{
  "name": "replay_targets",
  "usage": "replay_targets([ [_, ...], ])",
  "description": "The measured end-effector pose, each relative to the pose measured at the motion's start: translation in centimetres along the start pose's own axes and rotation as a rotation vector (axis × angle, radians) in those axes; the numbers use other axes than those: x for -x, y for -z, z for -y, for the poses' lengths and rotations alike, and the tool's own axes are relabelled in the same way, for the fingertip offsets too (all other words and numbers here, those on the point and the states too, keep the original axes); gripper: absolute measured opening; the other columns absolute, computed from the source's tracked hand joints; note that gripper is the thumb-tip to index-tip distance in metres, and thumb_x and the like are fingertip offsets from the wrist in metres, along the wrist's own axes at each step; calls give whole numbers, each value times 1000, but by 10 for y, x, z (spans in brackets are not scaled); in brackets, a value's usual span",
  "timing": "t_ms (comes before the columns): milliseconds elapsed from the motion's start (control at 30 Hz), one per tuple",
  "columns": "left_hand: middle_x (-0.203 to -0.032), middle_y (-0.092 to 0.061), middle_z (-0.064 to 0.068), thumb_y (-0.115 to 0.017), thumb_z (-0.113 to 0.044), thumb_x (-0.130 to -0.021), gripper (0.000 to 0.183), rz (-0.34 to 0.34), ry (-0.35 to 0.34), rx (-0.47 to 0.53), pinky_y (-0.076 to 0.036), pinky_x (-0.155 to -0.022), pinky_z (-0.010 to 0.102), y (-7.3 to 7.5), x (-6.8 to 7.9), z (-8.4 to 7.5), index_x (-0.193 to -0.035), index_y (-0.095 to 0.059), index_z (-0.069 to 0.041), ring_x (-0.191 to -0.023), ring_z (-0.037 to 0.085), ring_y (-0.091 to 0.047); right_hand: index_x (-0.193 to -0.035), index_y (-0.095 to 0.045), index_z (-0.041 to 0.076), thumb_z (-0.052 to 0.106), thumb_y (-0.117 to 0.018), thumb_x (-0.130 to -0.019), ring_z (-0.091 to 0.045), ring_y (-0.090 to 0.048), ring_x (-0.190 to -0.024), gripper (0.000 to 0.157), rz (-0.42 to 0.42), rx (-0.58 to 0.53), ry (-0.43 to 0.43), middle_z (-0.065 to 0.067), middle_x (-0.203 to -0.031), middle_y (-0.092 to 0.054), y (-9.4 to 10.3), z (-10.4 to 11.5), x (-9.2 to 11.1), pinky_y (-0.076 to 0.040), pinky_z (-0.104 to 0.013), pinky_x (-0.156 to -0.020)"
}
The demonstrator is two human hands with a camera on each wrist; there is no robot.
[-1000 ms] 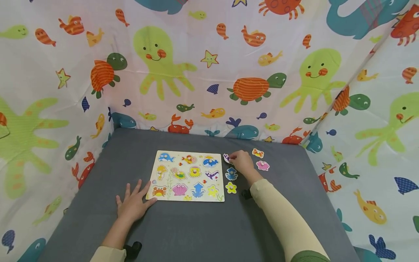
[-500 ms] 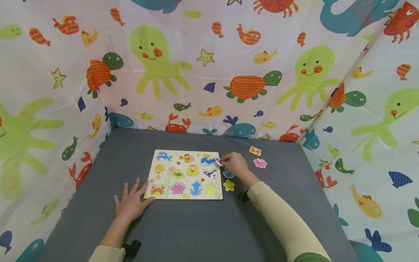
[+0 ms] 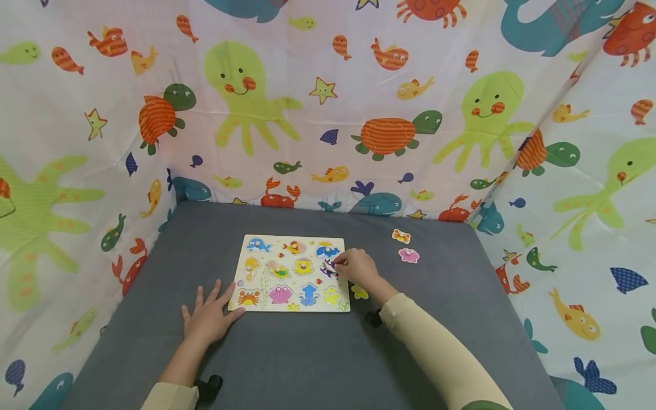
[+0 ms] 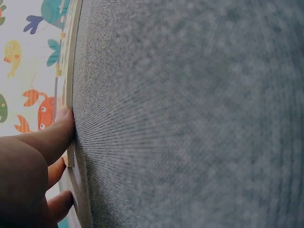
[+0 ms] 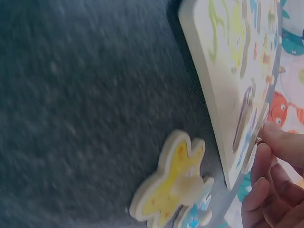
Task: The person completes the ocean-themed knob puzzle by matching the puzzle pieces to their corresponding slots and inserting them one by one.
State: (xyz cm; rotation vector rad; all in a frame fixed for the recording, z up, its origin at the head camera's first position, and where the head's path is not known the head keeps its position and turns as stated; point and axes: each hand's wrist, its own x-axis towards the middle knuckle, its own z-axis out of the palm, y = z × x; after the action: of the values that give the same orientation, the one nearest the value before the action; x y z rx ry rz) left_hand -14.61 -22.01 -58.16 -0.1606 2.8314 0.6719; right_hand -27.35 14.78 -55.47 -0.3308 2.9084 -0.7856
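Note:
A wooden knob puzzle board point(image 3: 277, 239) with sea-animal pictures lies on the grey table. My left hand point(image 3: 209, 316) rests at its front left corner with fingers spread, the thumb point(image 4: 64, 126) against the board's edge in the left wrist view. My right hand point(image 3: 359, 269) pinches a purple-and-white puzzle piece point(image 5: 259, 128) by its knob between thumb and fingers. The piece is tilted, close over the purple whale-like outline at the board's right side. A yellow star piece point(image 3: 360, 292) lies just right of the board. Beside it, a blue piece point(image 5: 194, 216) is hidden by my right hand in the head view.
A crab piece point(image 3: 401, 236) and a pink shell piece point(image 3: 408, 255) lie farther right on the grey cloth-covered table point(image 3: 287, 359). A curtain point(image 3: 318, 51) printed with sea animals stands along the back and both sides.
My right hand has carried the purple piece from the table right of the board leftward, over the board's right side. My left hand stays at the corner.

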Motion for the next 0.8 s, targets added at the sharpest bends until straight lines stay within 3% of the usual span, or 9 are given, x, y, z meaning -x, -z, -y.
replay_targets([
  [267,-168,-14,20,-67,-54,-93,84,-22,-12,-1,7,-109,82,-2,1,1,-161,-29,-22,-152,54,5,-103,-83,19,22,-76,-92,-13,-64,-85,13,53,9,-27,2,-102,-76,-5,8,4,-52,-33,-72],
  [800,-169,-12,19,-64,-59,-92,87,-7,-2,-10,9,-109,81,-4,-4,4,-162,-26,-23,-152,52,7,-102,-83,20,25,-78,-91,-10,-62,-79,13,77,72,-22,5,-95,-76,-15,7,2,-52,-35,-74],
])
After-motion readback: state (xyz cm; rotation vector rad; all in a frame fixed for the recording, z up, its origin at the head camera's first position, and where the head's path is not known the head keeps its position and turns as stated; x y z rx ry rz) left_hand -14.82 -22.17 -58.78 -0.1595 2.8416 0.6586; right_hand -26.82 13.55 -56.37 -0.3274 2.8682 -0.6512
